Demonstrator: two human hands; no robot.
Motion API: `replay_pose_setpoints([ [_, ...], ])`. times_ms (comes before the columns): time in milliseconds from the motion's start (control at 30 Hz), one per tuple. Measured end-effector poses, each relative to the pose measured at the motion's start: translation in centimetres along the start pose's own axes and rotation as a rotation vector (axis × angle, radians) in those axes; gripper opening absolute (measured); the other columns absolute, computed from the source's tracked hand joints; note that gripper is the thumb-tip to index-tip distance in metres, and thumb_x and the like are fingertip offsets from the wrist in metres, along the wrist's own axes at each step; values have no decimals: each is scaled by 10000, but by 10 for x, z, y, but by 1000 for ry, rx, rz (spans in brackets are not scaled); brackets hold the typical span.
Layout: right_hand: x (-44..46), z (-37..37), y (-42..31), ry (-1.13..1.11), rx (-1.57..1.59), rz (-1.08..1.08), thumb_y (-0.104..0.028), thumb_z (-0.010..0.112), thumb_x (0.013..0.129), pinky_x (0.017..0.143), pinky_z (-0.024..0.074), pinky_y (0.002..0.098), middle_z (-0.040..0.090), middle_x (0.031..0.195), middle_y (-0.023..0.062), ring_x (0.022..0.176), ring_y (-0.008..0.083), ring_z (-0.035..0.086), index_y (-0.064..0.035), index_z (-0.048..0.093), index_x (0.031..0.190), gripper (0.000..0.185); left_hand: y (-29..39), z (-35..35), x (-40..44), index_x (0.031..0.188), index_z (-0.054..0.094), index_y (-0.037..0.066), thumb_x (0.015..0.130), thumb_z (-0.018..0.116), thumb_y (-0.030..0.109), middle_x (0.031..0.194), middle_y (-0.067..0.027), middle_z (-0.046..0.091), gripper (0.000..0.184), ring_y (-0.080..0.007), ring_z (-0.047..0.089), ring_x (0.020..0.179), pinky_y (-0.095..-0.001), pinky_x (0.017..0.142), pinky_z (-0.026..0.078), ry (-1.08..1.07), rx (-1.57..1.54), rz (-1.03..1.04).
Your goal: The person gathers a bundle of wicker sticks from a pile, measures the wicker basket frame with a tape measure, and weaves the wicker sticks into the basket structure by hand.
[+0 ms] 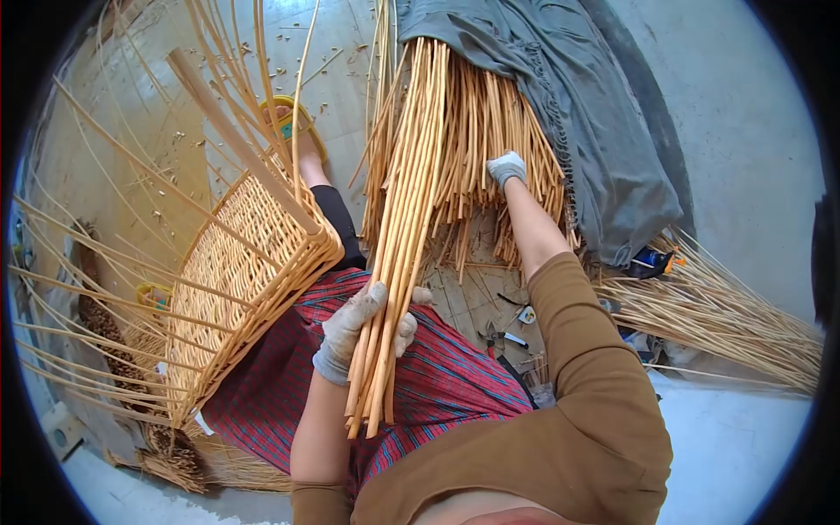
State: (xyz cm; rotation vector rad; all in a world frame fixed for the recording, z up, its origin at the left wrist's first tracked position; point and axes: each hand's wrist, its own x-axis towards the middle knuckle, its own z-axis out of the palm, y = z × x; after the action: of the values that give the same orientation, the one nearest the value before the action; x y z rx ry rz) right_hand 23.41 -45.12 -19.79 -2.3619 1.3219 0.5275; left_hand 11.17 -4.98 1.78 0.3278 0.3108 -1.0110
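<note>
In a pale work glove, my left hand (354, 328) is closed round a bunch of long peeled wicker rods (404, 201), which slant up and away over my lap. Their far ends run under a grey cloth (577, 114). My gloved right hand (506, 166) reaches out to the pile of wicker rods (472, 140) beneath that cloth. Its fingers look curled on the rod ends, though they are partly hidden. Against my leg on the left leans a partly woven wicker basket (241, 284) with long stakes sticking out all round.
Red-handled cutters (492, 337) lie on the floor ahead of my lap. More thin rods (726, 306) spread out at the right, and another bundle (175, 459) rests at the lower left. A flat wooden strip (236, 136) rises from the basket. Offcuts dot the floor.
</note>
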Motion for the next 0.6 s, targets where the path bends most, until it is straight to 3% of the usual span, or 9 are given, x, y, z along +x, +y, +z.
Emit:
replay_pose_setpoints([
  [133,-28,6,-17,158,107,78,-354,699,824,967,514,410,598,1315,141,1191,291,591,-116,564,1324,570,0,-3,0,1397,311,-66,991,522,341,1174,-278,547,612,-218,651,797,-265,559,617,-18,-36,12],
  [233,-14,17,-18,189,62,-15,-322,684,835,951,524,413,623,1275,146,1165,301,605,-112,579,1310,530,0,-3,0,1371,341,-87,984,535,349,1172,-284,556,614,-216,651,777,-269,553,610,-4,-5,6],
  [400,-14,10,-31,69,-125,-44,-233,604,854,896,526,424,657,1160,203,1059,353,644,-77,618,1207,386,2,3,1,1325,386,-110,975,552,360,1153,-278,574,609,-203,654,744,-260,531,586,35,30,-3],
  [433,-15,8,-32,67,-124,-43,-233,604,854,896,526,424,657,1160,203,1059,353,644,-77,618,1207,386,1,3,1,1368,355,-59,964,574,329,1140,-270,586,602,-218,655,703,-274,520,585,57,4,-19],
  [500,-18,7,-31,176,150,4,-166,585,836,903,522,434,665,1134,208,1032,364,653,-53,583,1235,415,1,3,-1,1410,324,-9,952,596,298,1127,-262,598,615,-233,656,663,-287,510,583,88,-28,-36],
  [533,104,83,16,128,-113,-168,-134,542,832,880,522,422,676,1093,218,983,351,668,-35,478,1356,537,0,3,-1,1367,357,-59,960,579,335,1127,-267,592,608,-215,658,708,-272,513,585,71,8,-13],
  [600,99,53,26,38,-107,-178,-160,538,846,855,521,419,684,1062,215,955,332,674,-25,410,1405,589,0,2,0,1327,389,-106,973,553,367,1130,-275,583,613,-203,665,768,-262,523,596,30,22,15],
])
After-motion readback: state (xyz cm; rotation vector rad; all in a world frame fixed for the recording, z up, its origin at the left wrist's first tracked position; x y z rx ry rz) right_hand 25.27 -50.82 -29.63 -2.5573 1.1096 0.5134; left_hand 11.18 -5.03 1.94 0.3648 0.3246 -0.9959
